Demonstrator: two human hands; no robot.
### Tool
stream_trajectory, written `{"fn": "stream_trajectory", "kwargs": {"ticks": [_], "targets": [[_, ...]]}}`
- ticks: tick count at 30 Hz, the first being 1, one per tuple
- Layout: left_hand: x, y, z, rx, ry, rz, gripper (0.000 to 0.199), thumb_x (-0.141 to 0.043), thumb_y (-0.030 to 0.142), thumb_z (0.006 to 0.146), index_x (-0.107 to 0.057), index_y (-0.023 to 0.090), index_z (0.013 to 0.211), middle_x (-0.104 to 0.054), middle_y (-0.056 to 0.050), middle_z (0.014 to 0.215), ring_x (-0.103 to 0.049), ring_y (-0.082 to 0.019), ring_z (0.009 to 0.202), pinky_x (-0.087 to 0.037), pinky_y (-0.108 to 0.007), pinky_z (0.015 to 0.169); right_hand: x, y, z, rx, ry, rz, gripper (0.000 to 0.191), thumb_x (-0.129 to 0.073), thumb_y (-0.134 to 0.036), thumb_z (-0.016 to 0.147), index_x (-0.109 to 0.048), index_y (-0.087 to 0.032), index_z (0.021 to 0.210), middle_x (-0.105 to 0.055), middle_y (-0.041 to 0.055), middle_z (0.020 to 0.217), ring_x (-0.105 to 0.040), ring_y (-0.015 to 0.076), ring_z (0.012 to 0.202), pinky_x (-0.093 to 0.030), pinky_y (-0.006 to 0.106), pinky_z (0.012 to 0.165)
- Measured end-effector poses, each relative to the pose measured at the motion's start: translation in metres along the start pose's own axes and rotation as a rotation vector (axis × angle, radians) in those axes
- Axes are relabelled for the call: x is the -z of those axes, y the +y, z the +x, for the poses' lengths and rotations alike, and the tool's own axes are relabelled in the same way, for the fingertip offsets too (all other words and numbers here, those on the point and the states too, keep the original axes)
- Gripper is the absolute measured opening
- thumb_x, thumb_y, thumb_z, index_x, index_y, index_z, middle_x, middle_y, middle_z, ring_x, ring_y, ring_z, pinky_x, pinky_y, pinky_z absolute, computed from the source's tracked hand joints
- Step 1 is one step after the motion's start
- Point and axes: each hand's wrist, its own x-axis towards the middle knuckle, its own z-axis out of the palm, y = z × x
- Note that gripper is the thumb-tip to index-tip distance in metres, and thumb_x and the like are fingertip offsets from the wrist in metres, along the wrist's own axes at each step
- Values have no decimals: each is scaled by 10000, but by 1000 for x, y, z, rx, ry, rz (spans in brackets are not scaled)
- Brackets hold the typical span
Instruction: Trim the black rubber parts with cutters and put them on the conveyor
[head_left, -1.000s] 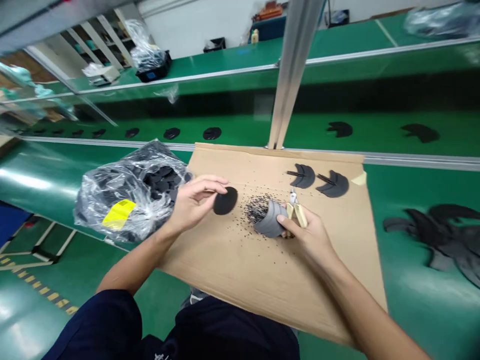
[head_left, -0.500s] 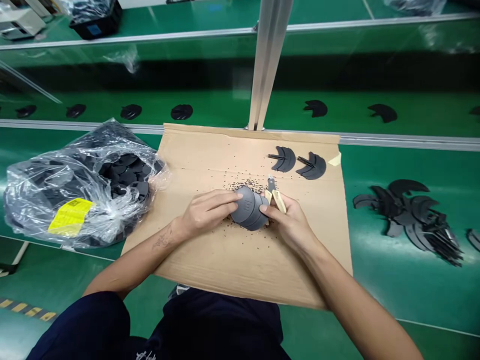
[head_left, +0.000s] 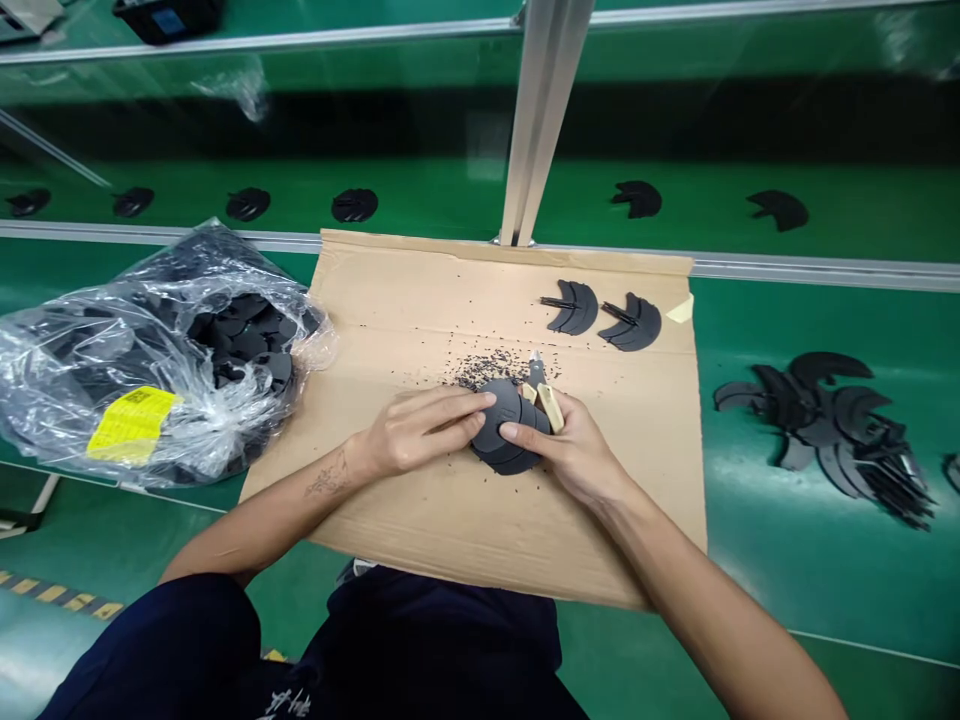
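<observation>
Dark grey rounded plastic pieces (head_left: 504, 452), overlapping like a small fan, are held between both hands over the cardboard sheet (head_left: 420, 530). The fingers of my left hand (head_left: 424, 430) grip their left side, fingertips lying on the top face. My right hand (head_left: 581, 445) pinches the right side with its thumb on top. That same hand also keeps a pair of nippers (head_left: 550, 408) with cream handles, its metal jaws pointing away from me. Tiny black bits (head_left: 491, 368) are scattered on the cardboard just beyond the pieces.
At left lies a clear plastic bag (head_left: 52, 370) of dark pieces with a yellow label. Two fanned sets (head_left: 574, 307) rest at the cardboard's far right. A loose heap of dark parts (head_left: 832, 420) is on the green bench to the right. A metal post (head_left: 544, 120) rises behind.
The dark pieces have shifted slightly toward me and to the right in view, and are tilted differently. My right thumb reaches further over their top face.
</observation>
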Motion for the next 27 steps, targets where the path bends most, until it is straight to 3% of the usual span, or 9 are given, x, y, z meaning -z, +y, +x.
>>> {"fn": "stream_trajectory", "kwargs": {"ticks": [10,15,23,27], "targets": [[7,0,6,73,-49,-151,302,-661,81,924,-664,221,1191,-795,-58,1117,-773,-173,1002,-688,-305,890,3,-1,-1,11,-44,-46,441,-934,-416,604,-678,-195,886,-651,-23,785,-592,137,719,-537,301,717],[11,-2,10,-2,-68,-133,214,-663,82,922,-683,191,1105,-802,-74,1086,-783,-180,961,-697,-308,857,4,-2,-2,18,-72,-78,393,-917,-417,641,-661,-193,839,-620,-36,765,-561,123,702,-510,289,708],[10,-1,6,54,-77,-203,330,-660,106,930,-652,114,1259,-801,-112,1051,-778,-172,937,-680,-281,849,6,-1,2,5,-129,-112,461,-919,-469,626,-644,-178,854,-619,-11,793,-549,130,720,-479,271,652],[7,-3,2,54,-69,-218,325,-651,122,942,-658,168,1263,-799,-85,1071,-772,-162,948,-675,-291,855,7,-2,1,23,-157,-138,440,-905,-469,661,-631,-183,852,-610,-18,790,-547,128,713,-480,270,657]]}}
